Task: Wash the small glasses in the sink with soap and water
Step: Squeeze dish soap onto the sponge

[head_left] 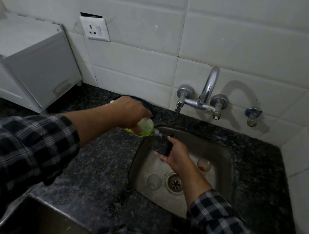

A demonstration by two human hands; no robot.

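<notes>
- Small clear glass (154,181) stands upright in the stainless steel sink (217,188), just left of the drain.
- Right hand (173,156): fingers grasp a dark rectangular scrub pad (162,146) above the basin.
- Second small glass with orange residue (203,165) sits just right of that hand.
- Left hand (130,111): fingers wrapped round a green translucent soap bottle (146,128). Its long axis is tipped rightward and the nozzle meets the pad's top edge.
- Likely step: soaping the pad. Right hand is nearer to both glasses.
</notes>
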